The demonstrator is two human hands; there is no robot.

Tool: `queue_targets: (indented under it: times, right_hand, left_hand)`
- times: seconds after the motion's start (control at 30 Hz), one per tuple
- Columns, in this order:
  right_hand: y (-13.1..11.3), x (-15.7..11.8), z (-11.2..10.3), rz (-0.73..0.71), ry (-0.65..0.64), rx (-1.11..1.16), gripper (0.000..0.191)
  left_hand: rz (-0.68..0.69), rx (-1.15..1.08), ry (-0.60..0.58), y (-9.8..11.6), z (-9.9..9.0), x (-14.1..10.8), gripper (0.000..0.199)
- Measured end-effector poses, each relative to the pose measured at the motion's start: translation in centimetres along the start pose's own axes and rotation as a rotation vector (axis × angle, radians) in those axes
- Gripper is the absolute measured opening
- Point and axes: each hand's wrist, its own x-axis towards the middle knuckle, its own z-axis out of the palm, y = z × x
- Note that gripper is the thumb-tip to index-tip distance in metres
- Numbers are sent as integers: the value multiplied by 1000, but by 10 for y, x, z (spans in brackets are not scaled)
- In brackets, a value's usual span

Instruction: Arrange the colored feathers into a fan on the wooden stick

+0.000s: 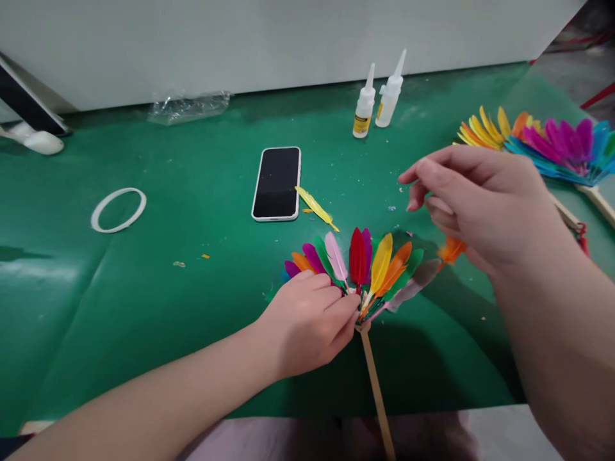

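Note:
A fan of coloured feathers point(358, 256) on a wooden stick handle point(375, 387) lies near the front of the table. My left hand point(312, 320) is closed at its base, fingertips pinching where the quills meet the stick. My right hand point(480, 198) hovers above and right of the fan, fingers curled and thumb close to the index finger. Whether anything sits between those fingertips is unclear. A blurred orange feather point(451, 251) shows below the right palm; I cannot tell if it is held or part of the fan. A loose yellow feather point(317, 208) touches the phone.
Behind the fan lies a phone point(277, 184). Two glue bottles point(364, 109) stand farther back. Finished-looking feather fans point(562, 144) rest at the right. A white ring point(97, 214), crumpled clear plastic point(189, 107) and a white object point(44, 142) are leftward on the green tabletop point(144, 307).

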Motion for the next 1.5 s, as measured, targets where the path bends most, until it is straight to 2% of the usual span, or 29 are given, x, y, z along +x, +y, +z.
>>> queue_targets:
  times: [0.17,0.3,0.47,0.57,0.63,0.7,0.8,0.87,1.0,1.13,1.33,1.4,1.5]
  right_hand:
    - [1,-4,4,73,-128,201,24]
    - [-2,-5,9,105,-132,373,28]
    - [-10,-9,31,152,-287,611,29]
    - [-13,-14,52,123,-403,686,31]
    - [-15,-16,63,94,-431,674,31]
    - [-17,-17,68,62,-396,599,31]
    - [-17,-15,61,-1,-313,389,25]
    - [-14,-16,51,-28,-329,219,22]
    - [-3,-20,30,28,-406,-6,20]
    - [6,-18,18,84,-408,-83,22]
    - [15,-5,19,-97,-433,-345,14]
    - [17,-5,23,-134,-443,-395,13]
    - [21,-5,26,-172,-445,-443,13]
  left_hand:
    - [28,-1,27,-1,0,-1,20]
    - [14,-110,105,1,-3,-3,19]
    - [-213,-423,197,5,-14,3,18]
    - [-389,-637,136,7,-19,9,16]
    - [-495,-753,94,8,-21,11,15]
    - [-571,-809,104,7,-22,11,14]
    - [-623,-757,195,3,-23,10,15]
    - [-624,-673,243,1,-22,10,16]
    - [-511,-519,250,-1,-18,9,15]
    - [-258,-266,295,-4,-14,4,11]
    - [170,12,185,-2,-15,-5,18]
    - [237,38,144,-1,-14,-5,20]
    - [252,46,110,-1,-13,-5,24]
